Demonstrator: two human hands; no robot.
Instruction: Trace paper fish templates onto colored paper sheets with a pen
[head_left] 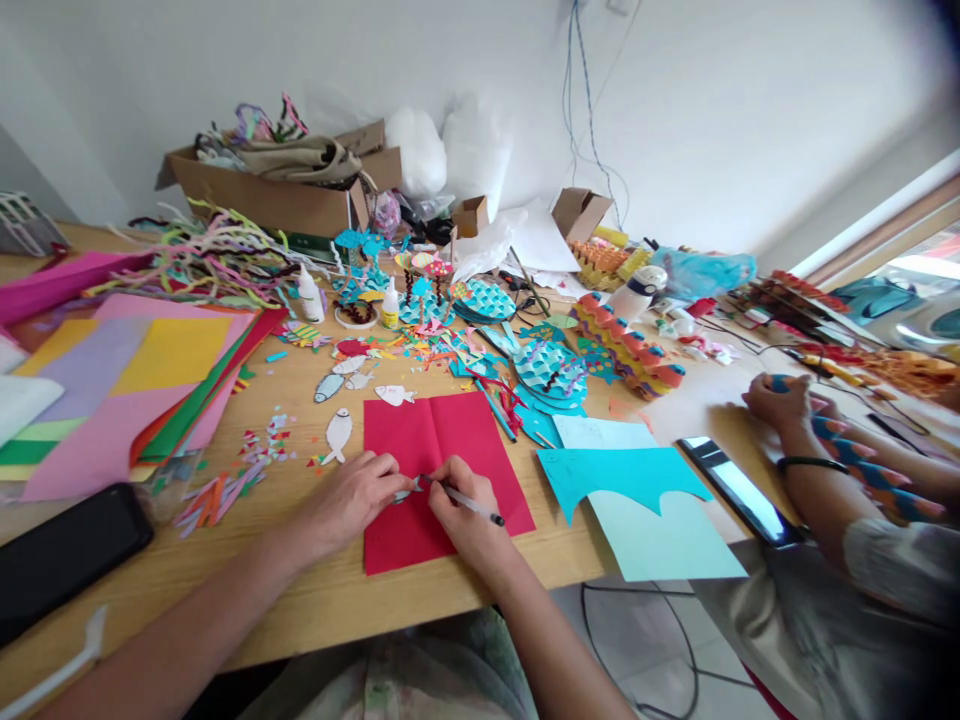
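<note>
A creased sheet of red paper (472, 430) lies on the wooden table in front of me. My left hand (360, 495) presses a small paper fish (406, 491) onto it with the fingertips. My right hand (465, 508) is closed around a pen (472, 503), its tip at the fish's tail end. Beyond the red sheet's upper left are several cut-out fish, among them a white one (339, 435) and a blue-grey one (328, 387). Another white fish (394, 394) touches the sheet's top edge.
Coloured paper sheets (172, 350) and a black phone (75, 560) are at left. Glue bottles (310, 296) and paper scraps lie behind. Blue paper (622, 470) is at right, near another phone (739, 490) and another person's hands (787, 405) holding folded paper. A cardboard box (262, 200) stands behind.
</note>
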